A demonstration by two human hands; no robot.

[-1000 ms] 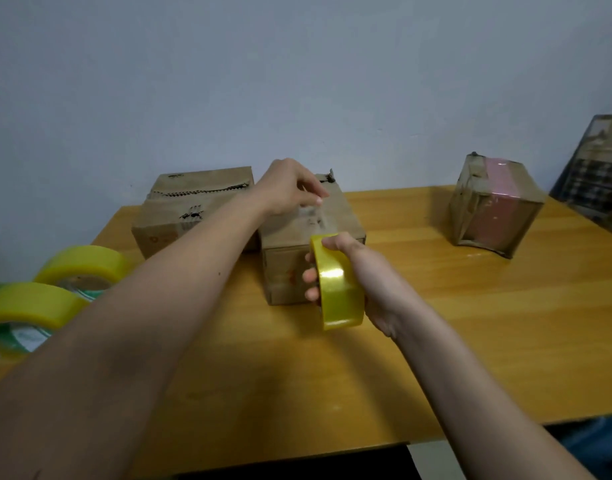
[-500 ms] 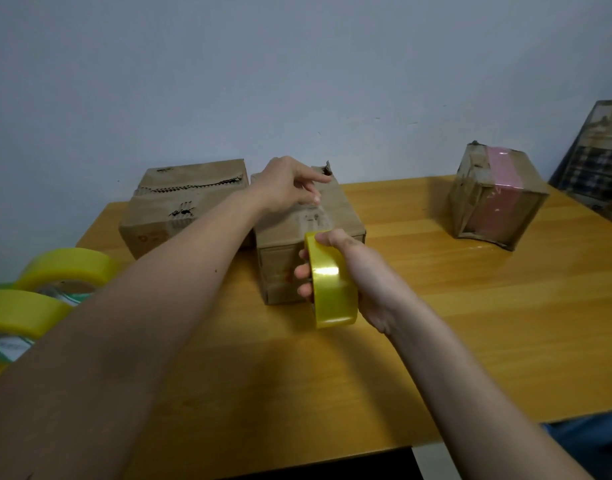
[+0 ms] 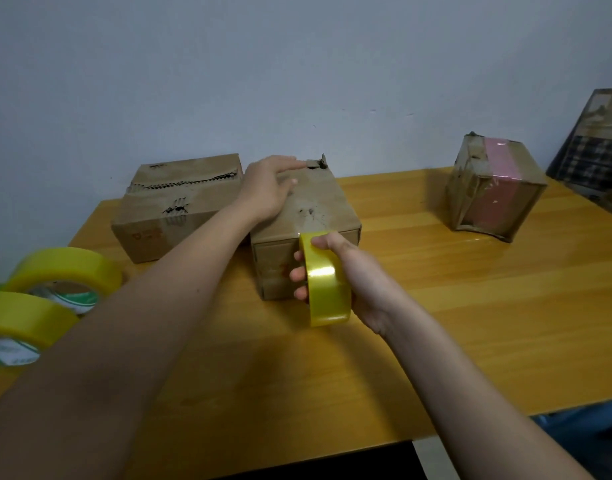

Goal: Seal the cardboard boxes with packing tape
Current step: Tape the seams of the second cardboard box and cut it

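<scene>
A small brown cardboard box (image 3: 318, 206) stands in the middle of the wooden table (image 3: 470, 306). My left hand (image 3: 266, 188) lies on its top, fingers stretched toward the torn far corner. My right hand (image 3: 346, 271) grips a yellow roll of packing tape (image 3: 327, 282) held upright against the box's near face. A wider, torn cardboard box (image 3: 173, 206) sits just to the left, touching the first. A third box (image 3: 491, 188), wrapped in clear tape with a pink side, stands tilted at the back right.
Two more yellow tape rolls (image 3: 65, 271) (image 3: 17, 323) lie at the table's left edge. A dark framed object (image 3: 595, 150) leans against the wall at far right. The grey wall runs right behind the boxes.
My left hand's fingers have straightened and slid toward the box's far corner. The right hand with the tape roll has stayed against the box's near face.
</scene>
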